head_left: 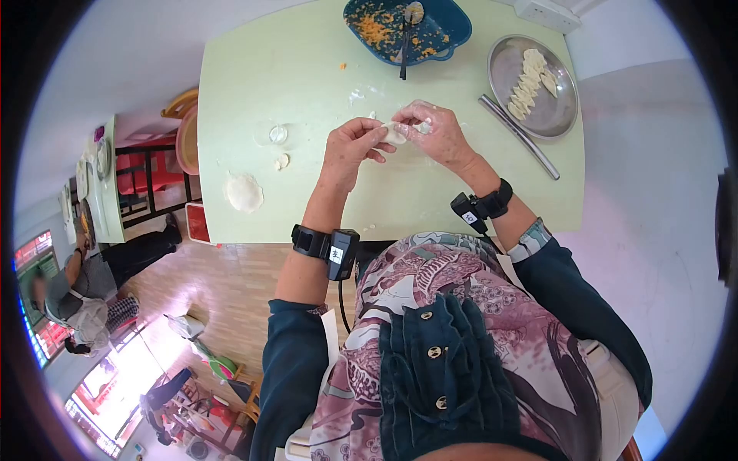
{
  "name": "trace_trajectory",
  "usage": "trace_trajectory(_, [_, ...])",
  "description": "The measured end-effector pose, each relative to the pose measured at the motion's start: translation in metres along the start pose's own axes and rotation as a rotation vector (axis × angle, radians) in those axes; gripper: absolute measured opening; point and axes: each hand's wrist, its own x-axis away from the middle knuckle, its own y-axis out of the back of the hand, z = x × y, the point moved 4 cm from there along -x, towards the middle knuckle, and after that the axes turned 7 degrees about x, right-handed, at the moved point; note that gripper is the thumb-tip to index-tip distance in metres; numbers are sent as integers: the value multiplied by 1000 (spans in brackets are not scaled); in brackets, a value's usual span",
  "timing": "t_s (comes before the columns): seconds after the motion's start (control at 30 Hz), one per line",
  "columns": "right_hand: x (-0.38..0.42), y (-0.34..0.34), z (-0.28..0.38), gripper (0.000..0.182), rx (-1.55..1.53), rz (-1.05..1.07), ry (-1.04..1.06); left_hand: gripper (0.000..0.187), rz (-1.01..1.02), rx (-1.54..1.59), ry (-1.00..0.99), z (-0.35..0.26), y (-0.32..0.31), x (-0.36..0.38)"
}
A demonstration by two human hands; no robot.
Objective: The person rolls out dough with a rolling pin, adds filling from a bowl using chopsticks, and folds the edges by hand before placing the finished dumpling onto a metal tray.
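Observation:
Above the middle of the pale green table (307, 84), my left hand (355, 146) and my right hand (437, 134) meet at a small white dumpling (394, 134). Fingers of both hands pinch its dough from either side, and they cover part of it. At the upper right, a round metal plate (565, 115) carries a row of shaped dumplings (526, 84). A metal rolling rod (523, 138) lies slantwise between my right hand and that plate. Left of my left hand, a flat dough sheet (244, 193) rests on the table beside small dough scraps (282, 161).
A dark blue basin (453, 31) with orange filling, a spoon and chopsticks stands at the far edge. Near the left side is a small clear glass (278, 134). A wall (653, 154) borders the right side. Other people (88, 284) are in the room at left.

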Motion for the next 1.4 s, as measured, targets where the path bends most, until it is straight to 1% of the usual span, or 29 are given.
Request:
trace_trajectory(0.23, [-2, 1, 9, 10, 76, 59, 91, 13, -24, -75, -22, -3, -1, 0])
trace_trajectory(0.37, [-3, 0, 7, 10, 83, 79, 58, 14, -30, -119, -31, -4, -4, 0])
trace_trajectory(0.43, [-2, -1, 4, 11, 118, 74, 38, 16, 3, -181, -57, -5, -4, 0])
trace_trajectory(0.63, [-2, 0, 2, 12, 163, 34, 2, 18, 33, -209, -39, -9, -8, 0])
trace_trajectory(0.77, [-2, 2, 1, 11, 171, 47, 43, 19, 43, -258, -19, -6, -8, -4])
trace_trajectory(0.93, [-2, 1, -1, 12, 272, 60, 77, 20, 69, -333, -15, 1, -7, -10])
trace_trajectory(0.97, [-1, 1, 0, 12, 273, 59, 78, 20, 69, -333, -16, 1, -8, -9])
trace_trajectory(1.03, [-3, 3, -4, 11, 152, 40, -17, 21, 46, -215, 0, -2, -11, -8])
trace_trajectory(1.07, [-3, 3, -3, 11, 152, 40, -17, 21, 46, -215, 0, -3, -13, -7])
trace_trajectory(1.13, [-3, 7, -2, 10, 93, -12, -63, 21, 38, -81, -10, -7, -16, -3])
trace_trajectory(1.27, [-2, 10, 2, 10, 79, -38, -41, 21, 34, -16, -21, 1, -10, -2])
trace_trajectory(1.33, [0, 8, -3, 10, -1, -45, -95, 20, 25, 1, -23, 2, -7, -2])
trace_trajectory(1.4, [0, 7, -2, 10, 6, -30, -61, 19, 24, 2, -23, 4, -5, -2])
